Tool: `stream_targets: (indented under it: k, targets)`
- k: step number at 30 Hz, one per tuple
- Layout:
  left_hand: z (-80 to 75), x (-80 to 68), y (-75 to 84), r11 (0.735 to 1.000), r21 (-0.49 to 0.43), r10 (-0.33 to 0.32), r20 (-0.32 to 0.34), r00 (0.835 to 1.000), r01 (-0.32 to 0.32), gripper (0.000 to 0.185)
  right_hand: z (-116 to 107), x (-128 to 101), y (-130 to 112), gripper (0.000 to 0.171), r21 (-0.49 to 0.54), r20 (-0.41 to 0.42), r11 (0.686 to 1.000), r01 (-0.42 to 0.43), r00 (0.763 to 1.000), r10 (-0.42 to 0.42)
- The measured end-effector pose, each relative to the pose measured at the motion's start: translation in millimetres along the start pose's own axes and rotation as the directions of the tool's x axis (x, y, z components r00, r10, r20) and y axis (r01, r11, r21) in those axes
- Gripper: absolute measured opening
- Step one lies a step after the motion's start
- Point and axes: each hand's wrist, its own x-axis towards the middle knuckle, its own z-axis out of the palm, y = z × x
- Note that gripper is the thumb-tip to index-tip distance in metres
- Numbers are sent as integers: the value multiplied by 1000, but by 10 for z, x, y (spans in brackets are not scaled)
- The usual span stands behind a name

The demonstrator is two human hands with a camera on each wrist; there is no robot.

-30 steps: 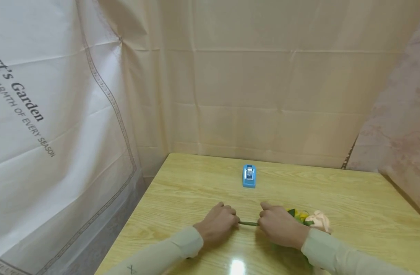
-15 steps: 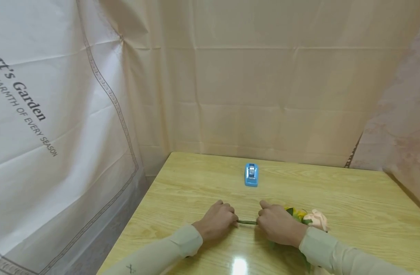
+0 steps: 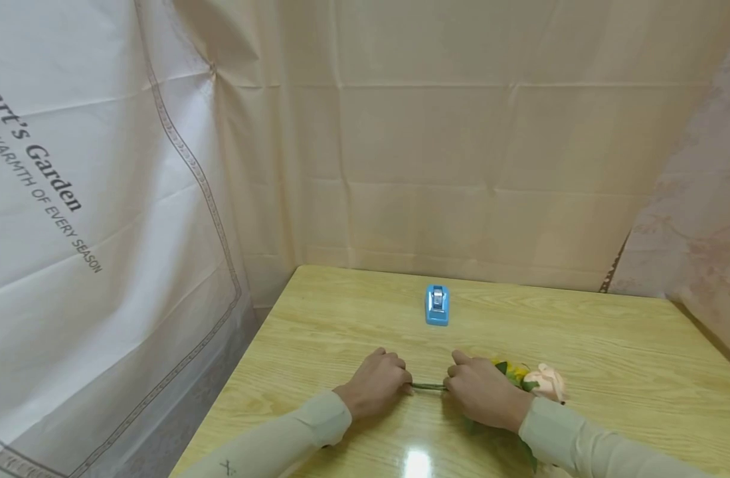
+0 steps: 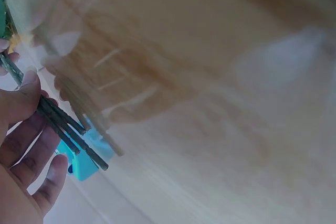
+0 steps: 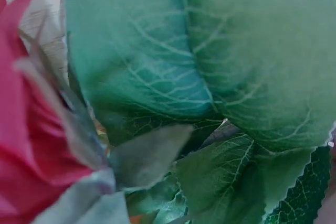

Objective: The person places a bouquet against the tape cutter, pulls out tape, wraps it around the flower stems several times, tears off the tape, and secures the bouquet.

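Note:
Artificial flowers with green stems lie across the front of the table, held by both hands. In the head view the left hand (image 3: 373,384) pinches the stem ends; the left wrist view shows its thumb pressing several dark green stems (image 4: 65,129) against its fingers, the cut ends sticking out. The right hand (image 3: 484,392) grips the stems (image 3: 428,386) nearer the blooms, its fingertips mostly hidden. Past it show a peach rose (image 3: 547,383) and a yellow flower (image 3: 508,367). Close up in the right wrist view are a red flower (image 5: 31,129) and large green leaves (image 5: 136,51).
A blue tape dispenser (image 3: 437,305) stands behind the hands on the wood-grain table (image 3: 317,318). Beige cloth (image 3: 412,146) hangs behind the table, and a printed white cloth (image 3: 101,199) hangs at the left.
Both hands keep their hold and have shifted very slightly left with the stems. The peach rose has moved a little left too. The head view has turned slightly.

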Motion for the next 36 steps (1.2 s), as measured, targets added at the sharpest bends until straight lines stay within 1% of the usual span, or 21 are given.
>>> stream_targets:
  k: [5, 11, 19, 25, 31, 33, 34, 35, 36]
  targets:
    - [3, -6, 0, 1000, -1, 5, -5, 1000, -5, 16, 22, -6, 1, 31, -6, -23, 1000, -11, 1000, 11]
    - [11, -11, -2, 1000, 8, 14, -23, 1000, -14, 17, -2, -19, 4, 30, 18, -18, 999, -31, 999, 31]
    - [25, -20, -13, 1000, 11, 19, 2, 1000, -19, 19, -58, -16, 23, 29, 43, -10, 998, -44, 999, 45]
    - [31, -30, -9, 999, -24, 32, -3, 999, -32, 22, -98, -19, 31, 29, 79, -2, 995, -57, 998, 57]
    - [25, -31, -11, 998, -49, 32, -4, 999, -32, 24, -184, -3, 107, 29, 94, -59, 994, -50, 997, 56]
    - [12, -29, -21, 997, -78, 23, 3, 1000, -22, 26, -233, 22, 171, 29, 135, -61, 989, -67, 995, 76]
    - [8, -24, -26, 995, -99, 13, 8, 1000, -12, 28, -259, 41, 212, 29, 174, -54, 981, -88, 994, 98]
    - [8, -16, -36, 991, -131, -1, 14, 1000, 3, 32, -287, 62, 258, 29, 223, -42, 968, -114, 991, 126]
    - [5, -6, -46, 984, -178, -23, 27, 999, 28, 36, -312, 84, 311, 29, 282, -20, 948, -147, 987, 159]
